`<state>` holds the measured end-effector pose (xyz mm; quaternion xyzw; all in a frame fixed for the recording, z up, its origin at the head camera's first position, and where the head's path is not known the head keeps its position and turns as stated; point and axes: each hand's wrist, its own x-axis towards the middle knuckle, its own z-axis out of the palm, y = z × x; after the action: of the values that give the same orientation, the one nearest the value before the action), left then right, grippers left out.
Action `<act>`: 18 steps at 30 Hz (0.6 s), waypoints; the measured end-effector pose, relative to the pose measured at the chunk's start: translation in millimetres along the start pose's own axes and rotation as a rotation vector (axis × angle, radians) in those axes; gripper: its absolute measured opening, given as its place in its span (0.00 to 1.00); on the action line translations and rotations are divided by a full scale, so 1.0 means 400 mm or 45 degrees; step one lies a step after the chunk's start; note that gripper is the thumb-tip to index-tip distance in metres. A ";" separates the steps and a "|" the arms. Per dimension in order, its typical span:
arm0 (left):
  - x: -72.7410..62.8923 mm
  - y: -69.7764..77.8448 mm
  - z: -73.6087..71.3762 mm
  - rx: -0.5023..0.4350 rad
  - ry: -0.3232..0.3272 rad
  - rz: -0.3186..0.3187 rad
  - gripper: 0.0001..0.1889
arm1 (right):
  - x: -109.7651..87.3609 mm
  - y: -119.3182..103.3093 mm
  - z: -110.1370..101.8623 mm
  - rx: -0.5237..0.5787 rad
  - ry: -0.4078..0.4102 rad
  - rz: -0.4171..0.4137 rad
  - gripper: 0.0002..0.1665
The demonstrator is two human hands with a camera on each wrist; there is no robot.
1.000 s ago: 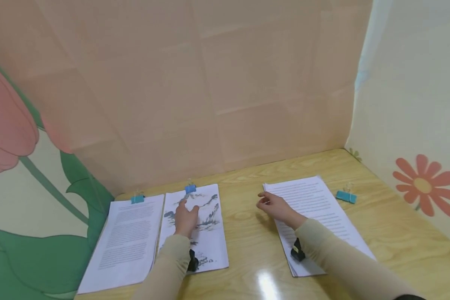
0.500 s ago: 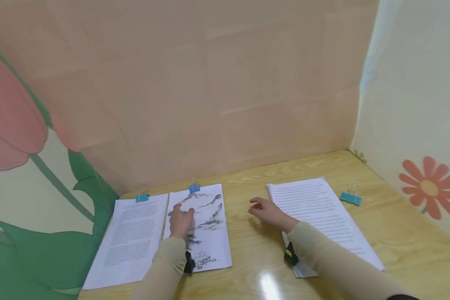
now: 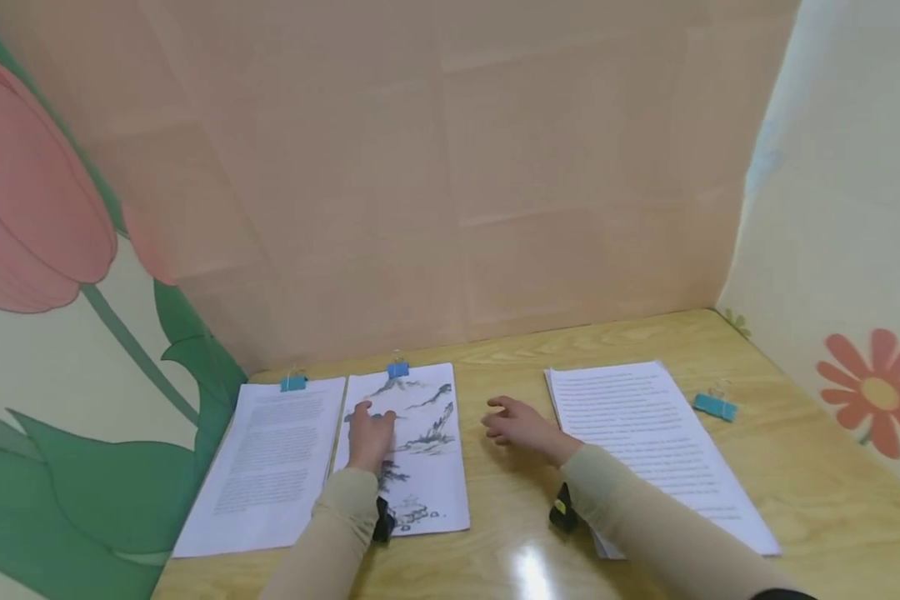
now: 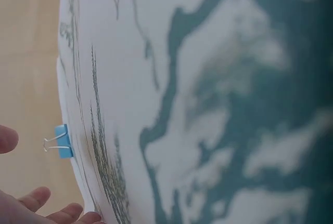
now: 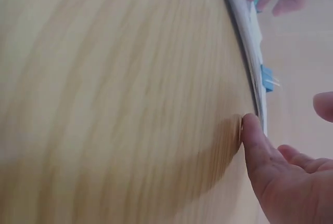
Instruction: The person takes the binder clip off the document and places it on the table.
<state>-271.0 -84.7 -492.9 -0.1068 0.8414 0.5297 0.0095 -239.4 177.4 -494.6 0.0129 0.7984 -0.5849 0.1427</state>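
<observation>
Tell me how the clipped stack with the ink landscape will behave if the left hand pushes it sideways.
The landscape stack would probably slide as one block, since a blue binder clip pins its far edge. The glossy wooden table likely offers little grip. The left hand rests flat on top; lifted by one corner, the paper would probably sag.

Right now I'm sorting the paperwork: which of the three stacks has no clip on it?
The right-hand text stack. Its blue clip lies loose on the table beside it, while the ink-drawing stack and the far-left text stack are clipped at their top edges.
</observation>
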 end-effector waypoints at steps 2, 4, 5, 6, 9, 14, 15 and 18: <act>-0.001 -0.004 0.002 -0.010 0.005 0.003 0.32 | 0.002 -0.004 0.010 0.064 -0.009 0.036 0.33; 0.000 -0.006 0.004 0.000 0.011 0.002 0.32 | 0.006 -0.008 0.019 0.127 -0.020 0.069 0.33; 0.001 -0.007 0.004 0.006 0.007 -0.001 0.32 | 0.009 -0.010 0.025 0.158 -0.025 0.082 0.33; 0.002 -0.008 0.004 0.014 0.006 -0.003 0.32 | 0.012 -0.010 0.030 0.179 -0.030 0.090 0.33; 0.005 -0.009 0.005 0.034 0.002 -0.014 0.32 | 0.025 -0.011 0.046 0.276 -0.028 0.119 0.32; 0.002 -0.007 0.007 0.006 -0.009 -0.014 0.32 | 0.040 -0.016 0.071 0.427 -0.055 0.144 0.33; 0.000 -0.006 0.007 -0.005 -0.015 -0.015 0.32 | 0.042 -0.018 0.075 0.452 -0.062 0.150 0.34; -0.002 -0.004 0.008 -0.023 -0.028 -0.009 0.32 | 0.047 -0.021 0.084 0.501 -0.058 0.171 0.35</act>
<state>-270.2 -82.1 -495.6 -0.1041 0.8360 0.5385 0.0196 -251.9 140.4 -500.6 0.0806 0.6627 -0.7187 0.1942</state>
